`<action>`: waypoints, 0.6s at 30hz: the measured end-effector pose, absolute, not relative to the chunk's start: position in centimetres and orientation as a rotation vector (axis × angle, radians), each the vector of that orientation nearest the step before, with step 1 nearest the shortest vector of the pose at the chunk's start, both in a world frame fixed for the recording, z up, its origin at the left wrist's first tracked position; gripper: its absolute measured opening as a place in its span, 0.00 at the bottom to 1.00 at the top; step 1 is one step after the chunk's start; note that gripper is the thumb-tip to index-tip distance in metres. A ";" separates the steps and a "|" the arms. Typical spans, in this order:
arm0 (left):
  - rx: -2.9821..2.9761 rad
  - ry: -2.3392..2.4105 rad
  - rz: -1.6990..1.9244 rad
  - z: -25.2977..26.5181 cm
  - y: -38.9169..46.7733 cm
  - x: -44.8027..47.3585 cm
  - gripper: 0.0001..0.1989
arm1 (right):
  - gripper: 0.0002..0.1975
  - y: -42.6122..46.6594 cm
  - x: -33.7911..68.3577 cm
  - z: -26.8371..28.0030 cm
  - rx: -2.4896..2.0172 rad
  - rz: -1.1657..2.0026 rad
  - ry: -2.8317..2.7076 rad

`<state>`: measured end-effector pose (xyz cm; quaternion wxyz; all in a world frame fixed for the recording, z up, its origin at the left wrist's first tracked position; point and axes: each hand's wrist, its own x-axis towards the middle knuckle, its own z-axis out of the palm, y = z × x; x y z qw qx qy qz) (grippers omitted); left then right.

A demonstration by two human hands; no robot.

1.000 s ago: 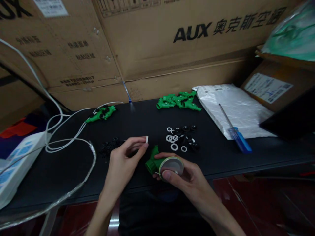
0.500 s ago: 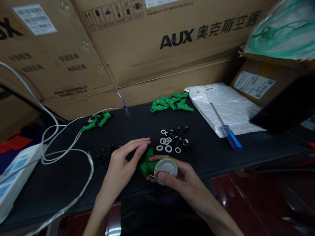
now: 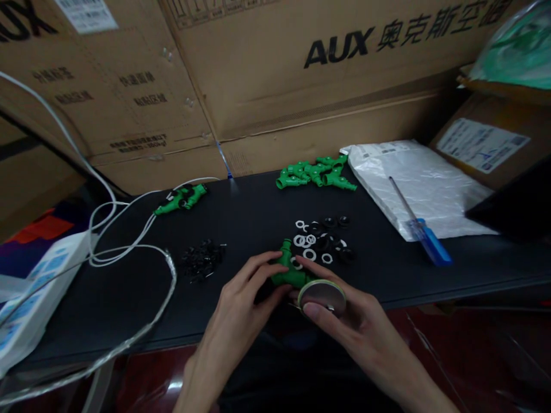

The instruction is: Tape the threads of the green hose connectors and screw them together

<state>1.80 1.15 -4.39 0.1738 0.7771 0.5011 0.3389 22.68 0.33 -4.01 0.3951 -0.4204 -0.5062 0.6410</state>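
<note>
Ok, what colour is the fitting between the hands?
Green; the fitting shows best in the head view.

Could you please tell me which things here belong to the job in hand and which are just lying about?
Likely part of the job:
green fitting, in the left hand
round disc, in the right hand
white rings
pile of green fittings
small black parts

Probably just lying about:
white packet
screwdriver, partly on the packet
power strip
cardboard boxes

The left hand (image 3: 241,299) has room between the wired fittings (image 3: 174,202) and green pile (image 3: 316,172), with cardboard (image 3: 267,109) blocking behind.
</note>
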 end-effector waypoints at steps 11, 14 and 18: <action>2.550 1.454 0.757 -4.1 3.1 2.9 0.19 | 0.14 -0.1 24.6 -4.9 -1.177 1.429 -1.106; 2.531 1.472 0.877 -3.8 2.7 2.9 0.17 | 0.14 -0.3 24.5 -5.1 -1.165 1.465 -0.975; 2.197 1.600 1.180 -3.7 0.9 2.0 0.14 | 0.15 0.3 23.9 -4.7 -1.091 1.532 -0.975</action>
